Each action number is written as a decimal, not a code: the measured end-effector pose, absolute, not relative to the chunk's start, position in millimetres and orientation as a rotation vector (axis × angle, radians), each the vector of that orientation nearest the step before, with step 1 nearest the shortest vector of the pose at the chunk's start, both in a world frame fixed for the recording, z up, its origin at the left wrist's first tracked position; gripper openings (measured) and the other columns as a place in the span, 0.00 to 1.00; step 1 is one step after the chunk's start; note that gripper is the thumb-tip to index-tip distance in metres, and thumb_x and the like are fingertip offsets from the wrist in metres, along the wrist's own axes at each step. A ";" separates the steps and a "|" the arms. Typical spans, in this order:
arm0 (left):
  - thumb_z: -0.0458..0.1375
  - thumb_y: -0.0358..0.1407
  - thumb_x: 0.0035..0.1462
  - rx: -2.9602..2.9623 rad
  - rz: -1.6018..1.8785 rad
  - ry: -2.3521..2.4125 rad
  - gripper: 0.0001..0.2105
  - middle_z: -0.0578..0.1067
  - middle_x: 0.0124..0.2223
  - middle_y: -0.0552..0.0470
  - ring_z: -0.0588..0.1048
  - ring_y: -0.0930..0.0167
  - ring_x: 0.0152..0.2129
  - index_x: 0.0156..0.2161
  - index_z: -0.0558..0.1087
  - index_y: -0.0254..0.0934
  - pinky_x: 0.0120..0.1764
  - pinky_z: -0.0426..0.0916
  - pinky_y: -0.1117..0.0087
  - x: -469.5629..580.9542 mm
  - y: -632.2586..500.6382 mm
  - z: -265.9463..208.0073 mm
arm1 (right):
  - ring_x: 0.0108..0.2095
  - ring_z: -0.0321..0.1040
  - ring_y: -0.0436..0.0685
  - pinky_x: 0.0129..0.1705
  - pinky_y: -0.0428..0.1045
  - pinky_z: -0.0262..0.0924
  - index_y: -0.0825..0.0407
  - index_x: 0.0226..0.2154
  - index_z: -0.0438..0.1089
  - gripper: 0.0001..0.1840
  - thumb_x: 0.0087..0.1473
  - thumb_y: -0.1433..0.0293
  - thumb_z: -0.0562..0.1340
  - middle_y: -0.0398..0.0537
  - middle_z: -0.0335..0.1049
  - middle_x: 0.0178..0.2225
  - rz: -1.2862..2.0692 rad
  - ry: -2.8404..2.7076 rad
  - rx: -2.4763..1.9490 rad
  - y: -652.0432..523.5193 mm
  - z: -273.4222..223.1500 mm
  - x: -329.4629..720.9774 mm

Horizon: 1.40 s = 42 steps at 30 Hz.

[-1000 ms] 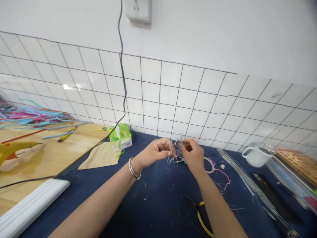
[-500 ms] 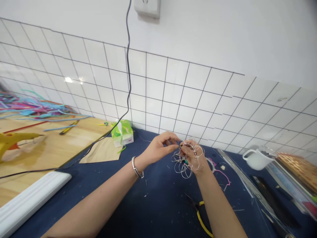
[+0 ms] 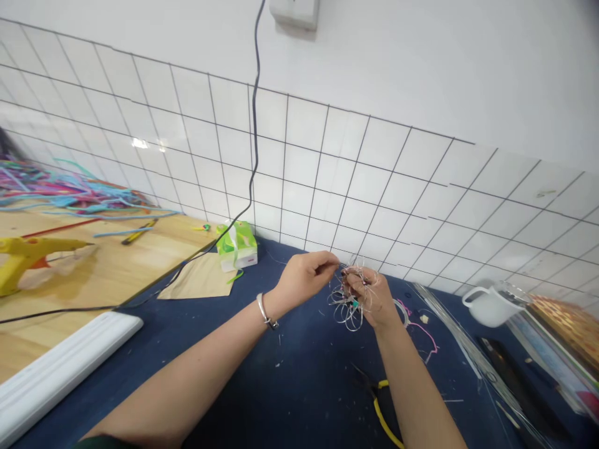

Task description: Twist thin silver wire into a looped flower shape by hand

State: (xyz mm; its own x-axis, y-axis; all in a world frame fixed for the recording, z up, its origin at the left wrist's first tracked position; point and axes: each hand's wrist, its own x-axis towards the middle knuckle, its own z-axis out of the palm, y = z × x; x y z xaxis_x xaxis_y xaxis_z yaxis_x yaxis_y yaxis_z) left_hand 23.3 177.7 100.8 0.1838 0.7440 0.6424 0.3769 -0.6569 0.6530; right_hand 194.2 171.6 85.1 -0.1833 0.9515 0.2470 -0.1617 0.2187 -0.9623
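My right hand (image 3: 377, 300) is closed around a bunch of silvery wire flowers (image 3: 349, 315) made of thin looped petals. Small beads show among the loops, one of them teal. Just to the left, my left hand (image 3: 306, 274), with a silver bangle at the wrist, pinches thumb and forefinger together beside the top of the bunch. A fine wire (image 3: 274, 255) shows behind that hand and seems to run into its pinch. Below, near my right forearm, yellow-handled pliers (image 3: 381, 402) lie on the dark blue mat.
Leftward are a tissue pack (image 3: 238, 246), brown paper (image 3: 196, 279), a white power strip (image 3: 70, 374), a yellow glue gun (image 3: 23, 259) and fuzzy craft stems (image 3: 70, 190). At right lie a white cup (image 3: 493, 305), loose wires (image 3: 449, 324) and a black strip (image 3: 521, 380). A black cord hangs before the tiles.
My left fingers have drawn together into a tighter pinch, and that wrist has turned slightly. The right hand keeps hold of the wire flowers. The whole view has shifted a little.
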 end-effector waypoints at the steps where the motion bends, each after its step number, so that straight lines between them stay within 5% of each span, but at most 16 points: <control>1: 0.54 0.30 0.52 2.170 1.475 1.102 0.07 0.74 0.28 0.53 0.68 0.73 0.24 0.34 0.73 0.39 0.28 0.59 0.73 22.8 177.5 101.1 | 0.22 0.59 0.49 0.24 0.46 0.53 0.53 0.31 0.72 0.11 0.45 0.63 0.64 0.42 0.65 0.23 1.234 -1.356 -0.835 172.8 84.5 194.7; 13: 0.50 0.28 0.53 2.287 1.361 1.271 0.05 0.71 0.28 0.53 0.68 0.71 0.24 0.31 0.66 0.38 0.28 0.58 0.73 14.9 190.8 98.7 | 0.22 0.60 0.49 0.26 0.46 0.55 0.53 0.31 0.70 0.13 0.49 0.60 0.61 0.42 0.67 0.24 1.085 -1.304 -0.931 183.0 78.5 199.2; 28: 0.49 0.32 0.56 1.723 1.264 0.928 0.04 0.70 0.20 0.57 0.71 0.73 0.19 0.33 0.65 0.37 0.26 0.63 0.72 22.2 200.5 81.0 | 0.19 0.57 0.47 0.21 0.43 0.52 0.53 0.29 0.69 0.14 0.48 0.59 0.60 0.42 0.65 0.21 1.138 -1.302 -0.949 180.5 80.9 195.7; 34: 0.53 0.38 0.54 1.370 1.245 0.769 0.06 0.69 0.27 0.56 0.67 0.78 0.16 0.35 0.63 0.37 0.21 0.63 0.75 37.9 199.2 69.3 | 0.19 0.58 0.47 0.22 0.44 0.53 0.53 0.31 0.68 0.13 0.49 0.59 0.60 0.41 0.65 0.20 1.178 -1.300 -0.947 180.0 81.2 195.2; 42: 0.52 0.44 0.55 1.196 1.335 0.782 0.11 0.60 0.20 0.60 0.58 0.80 0.13 0.31 0.62 0.37 0.15 0.55 0.79 50.4 196.7 52.5 | 0.18 0.56 0.46 0.19 0.42 0.50 0.53 0.31 0.69 0.13 0.49 0.59 0.60 0.40 0.63 0.20 1.186 -1.244 -0.941 180.4 68.9 184.2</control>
